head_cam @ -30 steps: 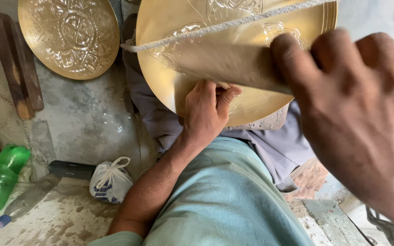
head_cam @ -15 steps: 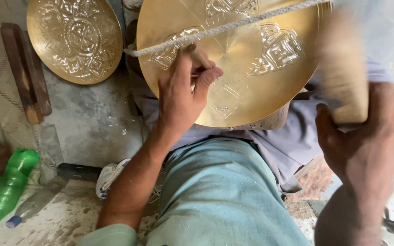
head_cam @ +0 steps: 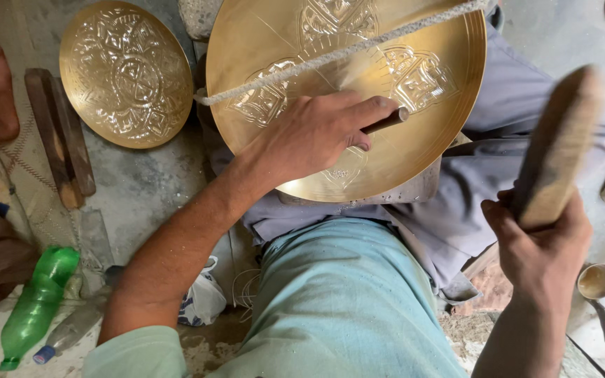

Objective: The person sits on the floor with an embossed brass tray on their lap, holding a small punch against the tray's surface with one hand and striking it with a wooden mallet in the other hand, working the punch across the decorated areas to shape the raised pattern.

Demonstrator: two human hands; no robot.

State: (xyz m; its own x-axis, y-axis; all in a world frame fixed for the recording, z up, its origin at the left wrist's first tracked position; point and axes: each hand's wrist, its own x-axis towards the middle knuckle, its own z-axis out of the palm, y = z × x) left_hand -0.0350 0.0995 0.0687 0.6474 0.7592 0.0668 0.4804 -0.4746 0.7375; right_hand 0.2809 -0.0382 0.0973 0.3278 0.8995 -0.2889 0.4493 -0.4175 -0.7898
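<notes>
Left hand (head_cam: 309, 136) presses punch (head_cam: 386, 120) onto brass plate (head_cam: 428, 140).

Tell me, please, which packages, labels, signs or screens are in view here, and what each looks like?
Green bottle: lying on the floor, lower left; clear green plastic, no label showing.
Clear bottle: lying beside it; blue cap.
Bag: on the floor by the left forearm; knotted white plastic with blue print.
No signs or screens.
</notes>
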